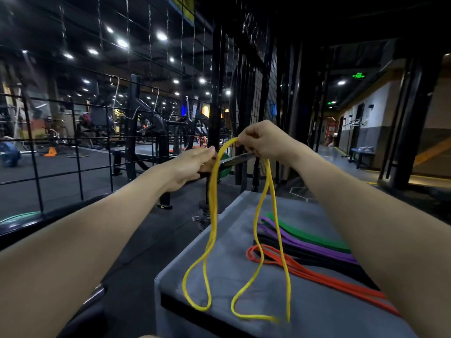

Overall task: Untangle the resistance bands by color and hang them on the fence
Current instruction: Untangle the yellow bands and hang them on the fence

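Presently: yellow resistance band (213, 206), pinched at top by right hand (262, 140), two loops hanging over grey padded box (219, 252); left hand (192, 164) fingers pressed together beside it; orange band (317, 276), black band (292, 250), purple band (305, 242), green band (307, 230) flat on box; wire fence (73, 113) behind

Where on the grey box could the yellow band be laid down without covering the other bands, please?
The near-left part of the grey box is bare, bordered by its left edge and the red band. The right side is crowded: red, black, purple and green bands lie side by side.
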`<state>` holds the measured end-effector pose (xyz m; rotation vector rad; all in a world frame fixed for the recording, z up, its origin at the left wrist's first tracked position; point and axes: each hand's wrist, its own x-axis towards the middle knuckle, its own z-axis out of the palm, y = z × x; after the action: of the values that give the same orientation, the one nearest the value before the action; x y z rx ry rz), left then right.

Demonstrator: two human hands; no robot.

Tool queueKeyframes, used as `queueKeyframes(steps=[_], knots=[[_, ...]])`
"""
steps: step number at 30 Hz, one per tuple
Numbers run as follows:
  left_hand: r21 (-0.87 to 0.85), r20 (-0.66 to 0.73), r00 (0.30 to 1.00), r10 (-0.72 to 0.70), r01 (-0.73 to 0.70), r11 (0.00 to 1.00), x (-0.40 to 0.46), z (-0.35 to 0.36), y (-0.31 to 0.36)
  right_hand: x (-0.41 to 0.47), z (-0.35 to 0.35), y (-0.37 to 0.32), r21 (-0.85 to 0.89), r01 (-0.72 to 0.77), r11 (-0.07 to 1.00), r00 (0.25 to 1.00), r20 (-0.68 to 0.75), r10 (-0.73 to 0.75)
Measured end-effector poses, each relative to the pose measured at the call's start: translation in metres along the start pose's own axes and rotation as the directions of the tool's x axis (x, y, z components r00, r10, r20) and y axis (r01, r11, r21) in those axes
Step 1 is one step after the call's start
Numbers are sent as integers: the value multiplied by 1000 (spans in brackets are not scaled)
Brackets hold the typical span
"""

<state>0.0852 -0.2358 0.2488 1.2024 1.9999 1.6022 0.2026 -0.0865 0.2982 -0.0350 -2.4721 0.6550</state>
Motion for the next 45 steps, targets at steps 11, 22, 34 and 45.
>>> queueKeyframes(steps=[11, 22, 34, 45], knots=[[-114, -57, 986, 155, -160, 980, 8, 22, 33, 16, -6, -23, -36, 74, 997, 982, -170, -79], [-188, -106, 983, 149, -166, 968, 5, 30, 36, 22, -4, -38, -69, 126, 990, 972, -191, -137], [-184, 70, 992, 101, -86, 979, -4, 48, 18, 20, 7, -34, -186, 132, 974, 985, -86, -150], [22, 45, 992, 114, -115, 993, -2, 63, 11, 7, -5, -11, -171, 101, 980, 984, -129, -124]])
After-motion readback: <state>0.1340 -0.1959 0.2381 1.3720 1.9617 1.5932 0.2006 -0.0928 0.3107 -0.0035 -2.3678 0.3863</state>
